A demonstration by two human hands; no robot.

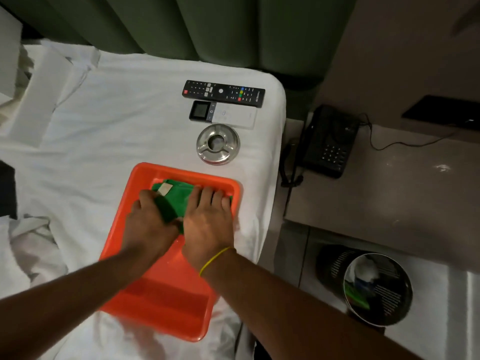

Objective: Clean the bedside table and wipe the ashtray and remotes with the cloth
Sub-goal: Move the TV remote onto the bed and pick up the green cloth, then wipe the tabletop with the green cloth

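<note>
Green cloth (179,201) lies folded in the far end of an orange tray (166,302), and both hands press on it. The right hand (207,219) is spread flat, palm down, fingers (207,194) extended over the cloth's right part; a thin yellow band (214,259) circles its wrist. The left hand (149,224) is curled over the cloth's left edge — whether its fingers pinch the fabric or only push on it cannot be told. The tray sits on a white sheet (117,120) covering the bed.

Just beyond the fingertips, past the tray's far rim, stands a round metal ashtray (217,146). Farther out lies a white remote (223,115) with a dark screen at its left end, and past that, close beside it, a black remote (224,93); both lie crosswise.

To the right of the right hand, off the bed — the bedside table (389,190), a pale surface carrying a black telephone (328,141) with its cord. Near the right forearm, lower down, a dark wastebasket (376,287) holds some litter.
</note>
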